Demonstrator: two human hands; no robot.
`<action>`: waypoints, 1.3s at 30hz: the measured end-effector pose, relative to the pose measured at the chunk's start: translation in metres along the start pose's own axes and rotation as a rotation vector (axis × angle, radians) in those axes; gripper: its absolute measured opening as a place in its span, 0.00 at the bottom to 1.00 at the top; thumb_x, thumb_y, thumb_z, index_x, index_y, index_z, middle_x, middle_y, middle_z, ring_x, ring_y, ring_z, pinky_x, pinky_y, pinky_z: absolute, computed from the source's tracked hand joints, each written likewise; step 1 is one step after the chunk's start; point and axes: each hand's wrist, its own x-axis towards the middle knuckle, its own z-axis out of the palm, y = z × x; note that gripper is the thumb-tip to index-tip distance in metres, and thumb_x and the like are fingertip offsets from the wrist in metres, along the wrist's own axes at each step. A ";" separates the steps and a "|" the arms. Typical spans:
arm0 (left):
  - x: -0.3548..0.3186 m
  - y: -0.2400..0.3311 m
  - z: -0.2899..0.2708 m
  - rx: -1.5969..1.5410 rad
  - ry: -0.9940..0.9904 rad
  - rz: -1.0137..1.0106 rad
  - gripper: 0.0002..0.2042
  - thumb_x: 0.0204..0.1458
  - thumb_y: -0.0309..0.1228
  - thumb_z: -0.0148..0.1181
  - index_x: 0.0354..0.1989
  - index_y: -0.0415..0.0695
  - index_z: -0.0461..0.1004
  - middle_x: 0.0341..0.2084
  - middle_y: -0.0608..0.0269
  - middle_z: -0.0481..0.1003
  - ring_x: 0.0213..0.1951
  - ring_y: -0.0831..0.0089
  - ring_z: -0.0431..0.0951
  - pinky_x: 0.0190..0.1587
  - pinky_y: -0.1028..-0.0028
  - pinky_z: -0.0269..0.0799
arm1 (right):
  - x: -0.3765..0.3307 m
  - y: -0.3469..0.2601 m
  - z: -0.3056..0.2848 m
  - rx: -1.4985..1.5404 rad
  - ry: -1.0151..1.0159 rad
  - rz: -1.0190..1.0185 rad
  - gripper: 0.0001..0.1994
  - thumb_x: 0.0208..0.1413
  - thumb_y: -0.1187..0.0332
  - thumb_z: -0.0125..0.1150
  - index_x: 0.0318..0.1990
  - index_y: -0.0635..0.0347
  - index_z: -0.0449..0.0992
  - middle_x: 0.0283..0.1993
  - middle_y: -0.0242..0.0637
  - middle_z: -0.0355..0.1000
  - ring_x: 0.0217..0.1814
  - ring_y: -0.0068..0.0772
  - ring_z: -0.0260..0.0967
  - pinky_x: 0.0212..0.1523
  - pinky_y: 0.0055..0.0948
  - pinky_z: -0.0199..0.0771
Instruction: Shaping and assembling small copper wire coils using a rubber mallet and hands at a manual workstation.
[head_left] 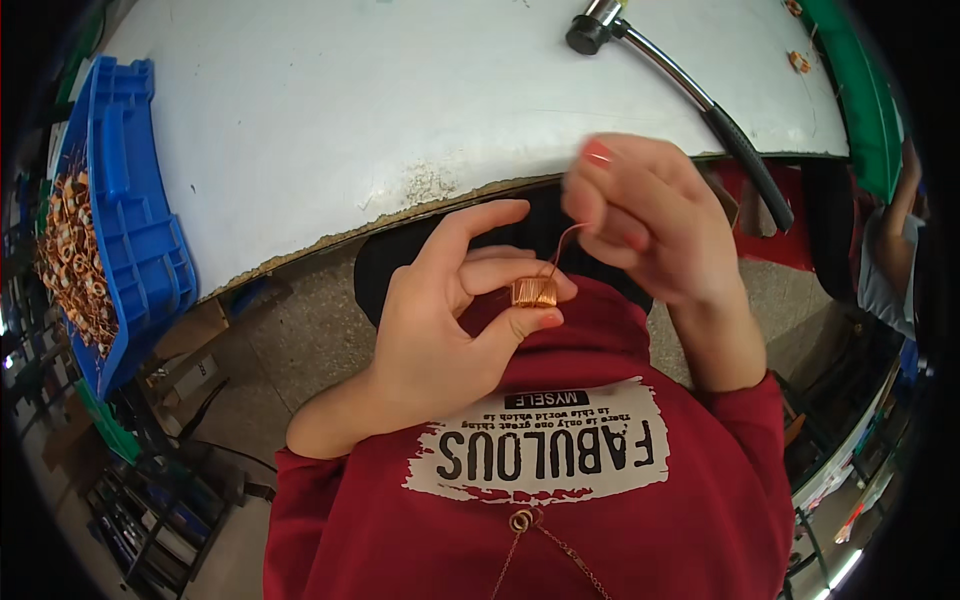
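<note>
A small ring-shaped coil (534, 292) wound with copper wire is pinched between the thumb and fingers of my left hand (440, 320), in front of my chest. From the coil a thin copper wire (562, 243) rises in a curve toward my right hand (650, 215). The fingers of that hand are closed on the wire's end, and they are slightly blurred. Both hands are just off the near edge of the white table (330, 110), above my lap.
On the left stands a blue bin (150, 230) filled with many copper coils (75, 265). A hammer (680, 75) lies at the right, its black handle jutting past the table edge. A green bin (855, 90) stands at the far right, near a loose coil (798, 62). Another person's arm (900, 210) shows beyond.
</note>
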 end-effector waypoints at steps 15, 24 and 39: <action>0.003 0.033 -0.018 -0.598 0.115 0.014 0.29 0.52 0.30 0.61 0.60 0.35 0.55 0.44 0.51 0.75 0.63 0.57 0.61 0.62 0.68 0.57 | -0.012 0.021 0.003 -0.758 0.079 -0.433 0.08 0.54 0.73 0.57 0.41 0.62 0.76 0.32 0.34 0.70 0.30 0.23 0.62 0.30 0.18 0.60; 0.008 0.037 -0.016 -0.710 0.200 0.005 0.23 0.57 0.25 0.54 0.59 0.38 0.56 0.57 0.46 0.65 0.60 0.66 0.64 0.60 0.72 0.60 | 0.004 0.049 0.027 -0.600 -0.168 -0.644 0.08 0.50 0.77 0.59 0.38 0.63 0.74 0.39 0.35 0.71 0.32 0.27 0.64 0.31 0.22 0.65; 0.014 0.021 -0.017 -0.669 0.304 0.025 0.19 0.57 0.24 0.53 0.57 0.42 0.57 0.53 0.49 0.68 0.61 0.66 0.61 0.60 0.72 0.56 | 0.002 0.049 0.007 -1.059 -0.011 -0.886 0.09 0.44 0.83 0.57 0.34 0.63 0.74 0.24 0.32 0.70 0.18 0.32 0.58 0.23 0.25 0.63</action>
